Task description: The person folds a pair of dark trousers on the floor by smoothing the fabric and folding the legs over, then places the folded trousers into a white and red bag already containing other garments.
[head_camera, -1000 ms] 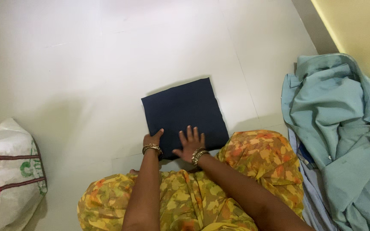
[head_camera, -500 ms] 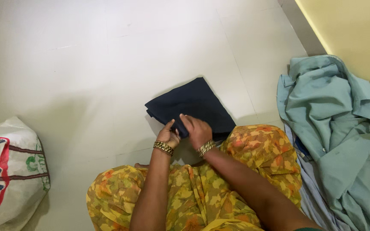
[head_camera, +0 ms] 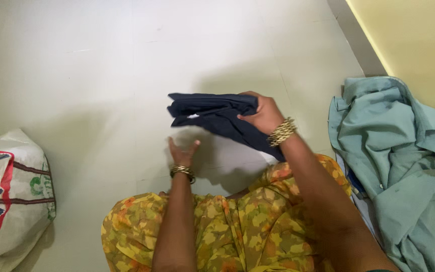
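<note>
Two hands are seen above a pale floor [head_camera: 101, 75], with other things laid out from left to right. At the far left, a white woven sack [head_camera: 11, 196] with red and green markings is stood on the floor, its mouth open and dark cloth shown inside. Nearer the middle, the left hand [head_camera: 182, 152] is held open and empty, fingers spread and pointing away from the body, low over the floor or resting on it; which of the two cannot be told. Gold bangles are worn at its wrist. Just above and to the right of it, a folded dark navy cloth [head_camera: 212, 113] is lifted clear of the floor and gripped along its right edge by the right hand [head_camera: 263, 113], whose fingers are closed around the folds; bangles are worn on this wrist too. A shadow is cast on the floor beneath the cloth. Below the hands, a lap is covered by an orange and green patterned garment [head_camera: 227, 226]. At the far right, a heap of crumpled teal clothing [head_camera: 399, 151] is piled against a yellow wall [head_camera: 419, 40].
</note>
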